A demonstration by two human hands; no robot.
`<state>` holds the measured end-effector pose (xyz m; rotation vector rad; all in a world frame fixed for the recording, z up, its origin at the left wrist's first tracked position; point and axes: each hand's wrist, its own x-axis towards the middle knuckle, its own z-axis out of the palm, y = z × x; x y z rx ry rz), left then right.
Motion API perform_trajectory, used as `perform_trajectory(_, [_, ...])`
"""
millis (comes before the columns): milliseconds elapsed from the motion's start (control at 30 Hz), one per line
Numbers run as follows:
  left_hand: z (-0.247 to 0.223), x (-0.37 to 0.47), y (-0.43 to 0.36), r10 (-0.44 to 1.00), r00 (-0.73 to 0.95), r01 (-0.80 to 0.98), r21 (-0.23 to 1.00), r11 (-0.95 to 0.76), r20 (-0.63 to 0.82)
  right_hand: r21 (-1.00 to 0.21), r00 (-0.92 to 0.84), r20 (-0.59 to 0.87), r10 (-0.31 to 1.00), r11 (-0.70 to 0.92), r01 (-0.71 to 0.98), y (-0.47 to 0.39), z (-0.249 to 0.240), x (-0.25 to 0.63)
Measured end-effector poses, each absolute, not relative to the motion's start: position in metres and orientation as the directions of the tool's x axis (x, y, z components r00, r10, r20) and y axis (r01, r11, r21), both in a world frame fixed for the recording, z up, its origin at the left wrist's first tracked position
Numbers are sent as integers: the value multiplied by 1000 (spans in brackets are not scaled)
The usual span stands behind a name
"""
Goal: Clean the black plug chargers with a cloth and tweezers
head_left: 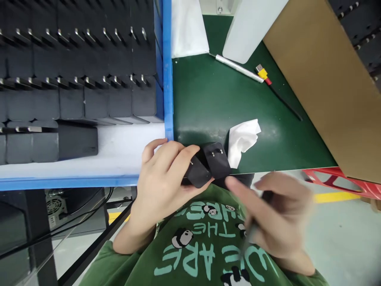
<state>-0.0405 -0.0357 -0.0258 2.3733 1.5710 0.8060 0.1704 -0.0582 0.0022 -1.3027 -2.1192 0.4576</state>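
Observation:
My left hand (pixel 166 178) is closed round a black plug adapter (pixel 199 173) at the table's front edge. A second black plug adapter (pixel 216 159), its two metal prongs facing up, sits against the first one; whether my fingers also hold it is hidden. My right hand (pixel 276 214), smeared by motion, is just right of the adapters with its index finger stretched towards them. A dark, slim, pen-like tool (pixel 250 236) runs through its curled fingers, too blurred to name exactly. A crumpled white cloth (pixel 241 139) lies behind the second adapter.
On the left, a blue-rimmed tray (pixel 168 79) holds rows of black adapters (pixel 71 99). The green table top (pixel 202 99) carries a silver pen-shaped tool (pixel 238 68), a short USB cable (pixel 279 95) and a white cloth (pixel 189 29). Cardboard (pixel 321 79) slants along the right.

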Motion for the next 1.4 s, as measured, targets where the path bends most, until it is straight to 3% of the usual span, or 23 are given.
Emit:
perform_trajectory(100, [-26, -41, -36, 895, 297, 790, 442, -426, 332, -465, -500, 342, 796, 606, 645, -60, -10, 160])
perform_trajectory(233, [-24, -41, -35, 898, 288, 788, 451, -419, 332, -553, -574, 339, 746, 651, 520, -66, -15, 161])
perform_trajectory(367, [-23, -43, -36, 899, 315, 769, 473, -429, 303, -568, -501, 359, 788, 610, 553, -54, -8, 173])
perform_trajectory(433, [-22, -45, -36, 903, 334, 748, 507, -428, 269, -526, -461, 373, 805, 593, 610, -47, -6, 173])
perform_trajectory(600, [-20, -51, -36, 910, 345, 711, 570, -412, 228, -379, -561, 383, 733, 679, 629, -47, -6, 160])
perform_trajectory(733, [-20, -52, -36, 909, 352, 701, 580, -415, 224, -394, -593, 345, 727, 686, 612, -52, -7, 155])
perform_trajectory(867, [-21, -51, -36, 913, 340, 702, 584, -407, 227, -378, -602, 413, 683, 730, 569, -55, -9, 152])
perform_trajectory(1000, [-22, -51, -36, 911, 341, 701, 583, -411, 233, -387, -566, 353, 745, 667, 636, -57, -10, 152])
perform_trajectory(1300, [-22, -51, -35, 912, 341, 699, 586, -409, 229, -408, -530, 445, 722, 690, 598, -63, -12, 145])
perform_trajectory(1400, [-21, -51, -35, 911, 344, 698, 588, -409, 225, -388, -523, 413, 746, 664, 639, -66, -16, 143])
